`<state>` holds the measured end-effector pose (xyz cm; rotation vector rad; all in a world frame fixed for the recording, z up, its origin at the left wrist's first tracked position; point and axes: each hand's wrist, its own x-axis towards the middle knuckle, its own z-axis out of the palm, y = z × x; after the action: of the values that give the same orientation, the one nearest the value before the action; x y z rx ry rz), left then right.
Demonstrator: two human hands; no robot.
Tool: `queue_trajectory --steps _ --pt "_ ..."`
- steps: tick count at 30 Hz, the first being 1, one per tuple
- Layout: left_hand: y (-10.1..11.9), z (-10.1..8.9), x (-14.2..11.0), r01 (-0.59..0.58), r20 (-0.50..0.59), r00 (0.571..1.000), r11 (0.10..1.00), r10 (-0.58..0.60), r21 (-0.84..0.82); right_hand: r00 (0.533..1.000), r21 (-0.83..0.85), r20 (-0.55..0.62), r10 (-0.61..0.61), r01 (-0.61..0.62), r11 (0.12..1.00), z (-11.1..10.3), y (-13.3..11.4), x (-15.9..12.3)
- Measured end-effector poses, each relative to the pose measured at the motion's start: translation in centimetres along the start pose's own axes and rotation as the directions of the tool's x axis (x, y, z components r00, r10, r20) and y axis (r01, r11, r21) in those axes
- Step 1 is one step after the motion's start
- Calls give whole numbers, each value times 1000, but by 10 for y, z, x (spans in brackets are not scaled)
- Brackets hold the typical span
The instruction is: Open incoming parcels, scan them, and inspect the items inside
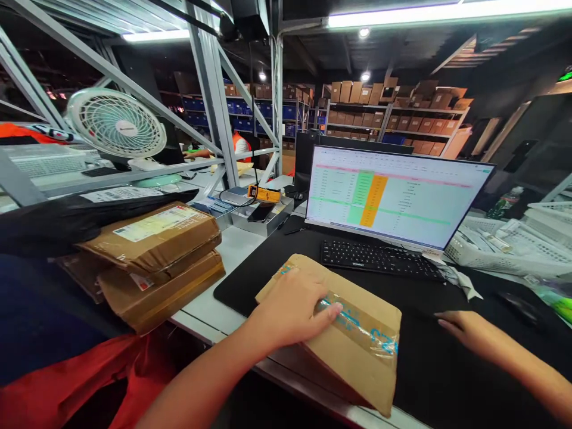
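A brown cardboard box (357, 363), sealed with clear tape printed in blue, sits tilted at the near edge of the black desk mat (420, 381). My left hand (292, 307) lies across its top, fingers curled and thumb stretched along the tape. The fingertips are partly hidden. Over the mat to the right of the box is my right hand (469, 330). Its visible fingers reach left, apart from the box, and nothing shows in them. A black mouse (521, 307) lies beyond the right hand.
A lit monitor (384, 193) showing a spreadsheet stands behind a black keyboard (379, 260). Stacked cardboard parcels (156, 238) are at the left, with a fan (118, 125) behind. White baskets (504, 244) stand at the right. A person in an orange vest (241, 146) is in the background.
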<state>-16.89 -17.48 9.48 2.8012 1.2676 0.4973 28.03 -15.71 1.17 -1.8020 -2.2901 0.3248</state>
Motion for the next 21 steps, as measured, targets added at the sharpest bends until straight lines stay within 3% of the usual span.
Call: queue_trajectory --steps 2,4,5,7,9,12,16,18,19,20,21 --pt "-1 2 4 3 14 1000 1000 -3 22 990 -33 -127 -57 53 998 -1 -25 6" --pt "-2 5 6 6 14 1000 999 -7 40 959 77 -250 -135 159 984 -11 -74 9" --pt "-3 6 6 11 6 1000 999 -12 50 948 135 -253 -192 231 964 -18 -103 12" --pt "-4 8 4 23 -13 1000 997 -22 78 913 168 -146 -382 403 899 -27 -160 20" --pt "-6 9 1 14 -28 1000 994 -11 107 879 164 20 -476 466 869 -29 -201 30" --pt "-8 9 -3 -44 -73 996 992 53 119 841 165 195 -505 479 862 -23 -223 43" --pt "-9 8 -3 -125 -245 958 986 150 113 814 235 261 -519 468 852 -21 -211 51" --pt "-10 11 -1 -133 -430 884 980 184 146 815 265 263 -516 453 851 -21 -202 56" --pt "-11 15 -1 -126 -543 817 979 195 162 816 278 264 -515 447 850 -21 -198 59" --pt "-13 21 -1 -125 -660 720 975 215 181 816 290 264 -515 442 849 -21 -194 61" --pt "-16 29 -2 -136 -777 579 969 245 204 814 301 265 -517 439 846 -21 -192 63"
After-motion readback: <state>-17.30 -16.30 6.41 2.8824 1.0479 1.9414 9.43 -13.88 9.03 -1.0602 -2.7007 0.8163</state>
